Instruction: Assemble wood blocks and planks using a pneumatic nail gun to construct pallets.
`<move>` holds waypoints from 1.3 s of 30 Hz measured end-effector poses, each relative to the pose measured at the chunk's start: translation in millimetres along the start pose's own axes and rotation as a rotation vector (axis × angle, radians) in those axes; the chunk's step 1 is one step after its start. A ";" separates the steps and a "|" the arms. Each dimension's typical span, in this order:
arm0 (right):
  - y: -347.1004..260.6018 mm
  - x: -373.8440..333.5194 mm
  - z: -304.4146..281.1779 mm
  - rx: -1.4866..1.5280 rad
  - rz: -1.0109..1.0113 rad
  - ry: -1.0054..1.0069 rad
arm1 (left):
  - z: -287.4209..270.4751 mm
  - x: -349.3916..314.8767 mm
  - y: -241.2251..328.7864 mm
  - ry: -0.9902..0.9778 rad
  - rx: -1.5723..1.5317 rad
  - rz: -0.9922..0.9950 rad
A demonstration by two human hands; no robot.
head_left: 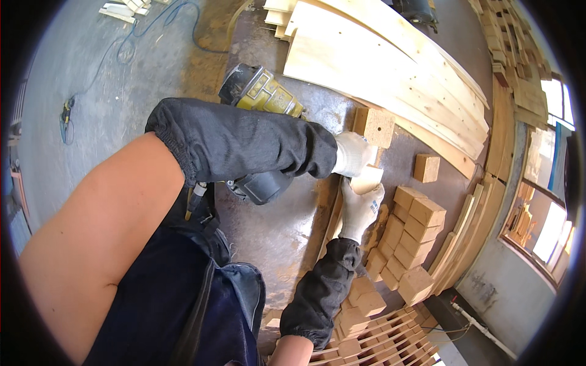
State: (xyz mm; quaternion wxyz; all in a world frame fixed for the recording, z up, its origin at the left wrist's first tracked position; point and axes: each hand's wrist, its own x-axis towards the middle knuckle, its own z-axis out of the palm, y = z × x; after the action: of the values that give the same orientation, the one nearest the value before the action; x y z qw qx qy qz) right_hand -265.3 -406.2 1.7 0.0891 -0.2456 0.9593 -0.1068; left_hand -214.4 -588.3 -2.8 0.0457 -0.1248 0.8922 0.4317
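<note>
My left hand [354, 154], in a white glove, reaches across to a small pale wooden block [367, 179]. Its fingers are closed at the block's far end and partly hidden. My right hand [360, 211], also gloved, grips the near side of the same block with thumb and fingers. Both hands are over a narrow wooden strip [331, 227] on the dark worktable [268, 232]. Just beyond the left hand, a larger wooden block [375, 127] with a dark hole sits at the strip's far end. A yellow and black nail gun [268, 93] lies partly behind my left sleeve.
Long pale boards [378, 67] are stacked across the far side of the table. A single block [426, 168] stands apart, right of my hands. Several stacked blocks [406, 238] line the right side. A slatted pallet [378, 338] is at the lower right, and a hose [195, 30] crosses the floor.
</note>
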 end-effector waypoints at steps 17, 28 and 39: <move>79.4 -74.8 -6.1 -0.089 -0.106 -0.020 | 23.0 8.7 -5.3 0.065 0.105 -0.020; 13.8 -29.7 8.0 0.030 0.005 0.108 | 31.4 3.3 1.0 0.013 0.080 -0.079; 16.2 -22.2 5.3 0.039 0.047 0.047 | 16.9 -7.0 4.3 0.141 -0.048 -0.068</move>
State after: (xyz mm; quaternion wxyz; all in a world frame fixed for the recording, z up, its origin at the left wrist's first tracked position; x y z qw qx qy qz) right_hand -252.3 -382.3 -4.7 0.0740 -0.2185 0.9644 -0.1290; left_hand -209.2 -571.3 -8.7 -0.0054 -0.1862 0.8779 0.4412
